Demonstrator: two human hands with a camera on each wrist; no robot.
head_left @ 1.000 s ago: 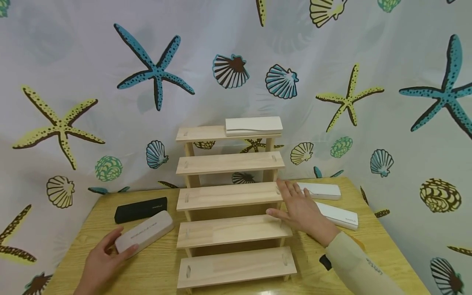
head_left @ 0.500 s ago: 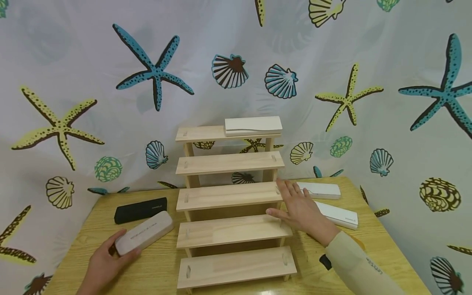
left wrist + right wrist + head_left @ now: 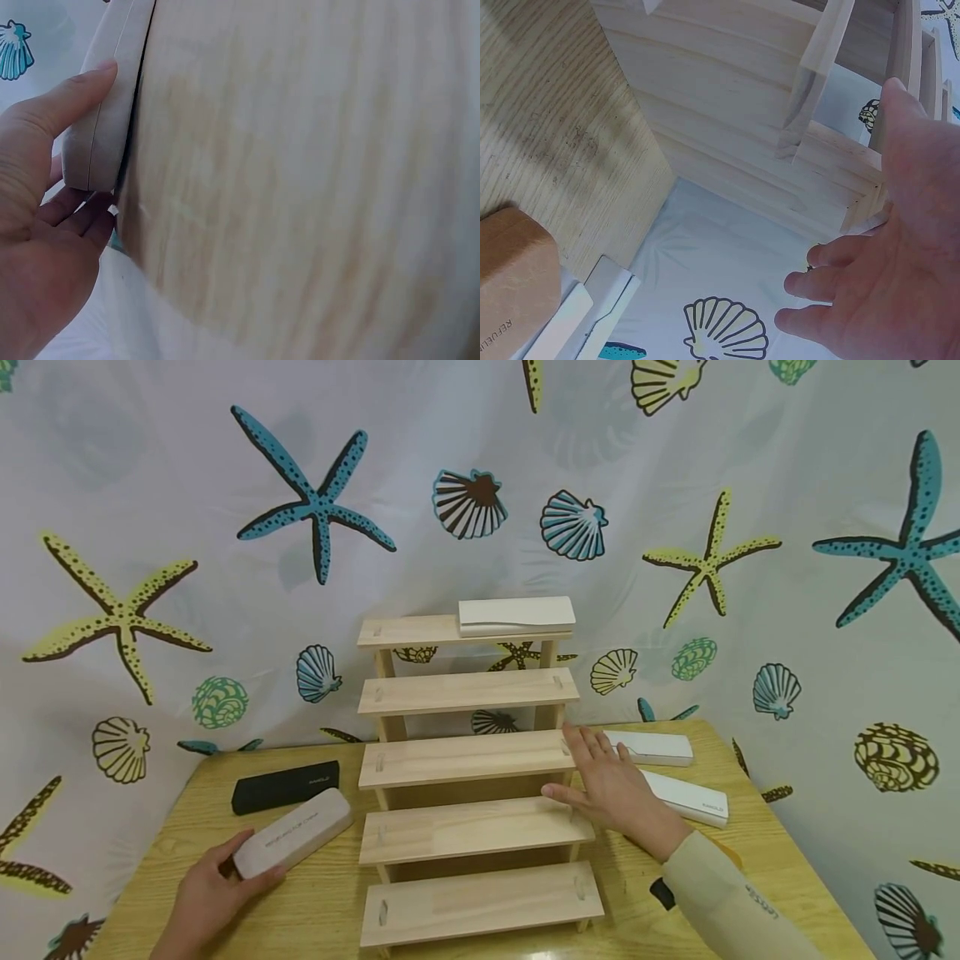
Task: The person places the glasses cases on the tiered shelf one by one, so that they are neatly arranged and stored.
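Behind everything, where a thin cloth printed with starfish and shells (image 3: 480, 560) hangs in soft folds, it meets the back edge of a wood-grained tabletop (image 3: 300, 918). Midway between the left and right edges stands the stepped rack (image 3: 468, 758), pale, straight-grained planks on upright supports; it looks stiff but light enough to shift if knocked. At its right end the right grip (image 3: 611, 785) lies open, fingers straight and holding nothing. Toward the tabletop's left edge, just in front of a matte black case (image 3: 285, 787), the pale grey case (image 3: 294, 835) sits aslant, on or barely above the wood. It is a long block with rounded ends, a fine seam along its side and small lettering on top. The left grip (image 3: 210, 889) is closed about its near-left end, thumb on one side, fingers on the other. It should handle as light and rigid, with a smooth skin that might slip; a hold nearer mid-length would probably balance better, with only gentle squeezing across the seam.
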